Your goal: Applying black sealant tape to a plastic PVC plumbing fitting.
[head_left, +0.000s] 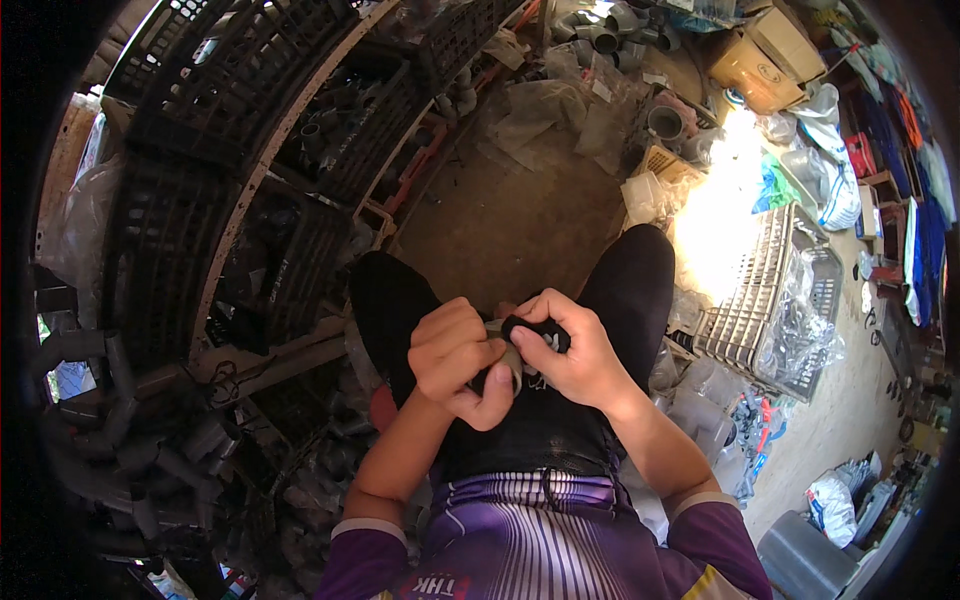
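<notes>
Over my lap, my left hand (455, 362) is closed round a grey pipe fitting (515, 374). Only its pale rounded edge shows between the fingers, so its full shape is hidden. Beside it, my right hand (575, 350) pinches a small black cloth (550, 334) between thumb and fingers. The cloth is pressed against the fitting's upper side, and the two hands nearly touch. My legs in black trousers lie spread below them.
Black plastic crates (190, 120) fill a rack on the left. Several grey pipe fittings (140, 450) are heaped at the lower left. A cardboard box (755, 75) stands at the far right. On the right is a pale slatted crate (745, 335), with a large grey pipe (805, 555) nearer me.
</notes>
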A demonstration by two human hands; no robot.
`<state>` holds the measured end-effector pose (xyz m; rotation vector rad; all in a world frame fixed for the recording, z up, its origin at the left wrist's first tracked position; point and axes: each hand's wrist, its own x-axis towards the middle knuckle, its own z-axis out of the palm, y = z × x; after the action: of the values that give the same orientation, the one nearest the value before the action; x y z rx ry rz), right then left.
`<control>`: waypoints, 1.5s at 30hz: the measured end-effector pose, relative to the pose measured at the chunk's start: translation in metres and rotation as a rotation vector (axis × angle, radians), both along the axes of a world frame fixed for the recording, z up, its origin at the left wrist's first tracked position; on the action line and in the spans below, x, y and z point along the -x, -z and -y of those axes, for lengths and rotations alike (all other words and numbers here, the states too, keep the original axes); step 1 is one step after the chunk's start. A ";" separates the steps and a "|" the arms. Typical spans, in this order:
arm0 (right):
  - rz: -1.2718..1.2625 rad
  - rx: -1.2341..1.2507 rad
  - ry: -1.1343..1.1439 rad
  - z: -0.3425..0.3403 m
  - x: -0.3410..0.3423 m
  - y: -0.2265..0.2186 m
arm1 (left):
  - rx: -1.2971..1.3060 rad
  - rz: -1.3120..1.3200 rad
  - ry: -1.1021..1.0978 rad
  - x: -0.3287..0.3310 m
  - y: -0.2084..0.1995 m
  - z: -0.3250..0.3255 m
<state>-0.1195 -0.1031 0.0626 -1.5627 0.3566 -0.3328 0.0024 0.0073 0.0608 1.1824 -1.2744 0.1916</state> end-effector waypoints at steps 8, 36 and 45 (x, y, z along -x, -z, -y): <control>0.055 -0.369 0.121 0.006 -0.002 0.007 | -0.058 -0.285 -0.233 0.020 0.011 0.017; 0.039 -0.122 -0.027 -0.007 0.010 0.000 | -0.222 -0.597 -0.153 0.029 0.024 -0.002; 0.118 0.063 0.144 -0.025 0.007 0.004 | -0.251 -0.412 -0.220 0.027 0.017 -0.003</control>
<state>-0.1264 -0.0778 0.0586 -1.5748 0.3708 -0.5505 -0.0245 0.0098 0.0440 1.4899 -0.8210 -0.0548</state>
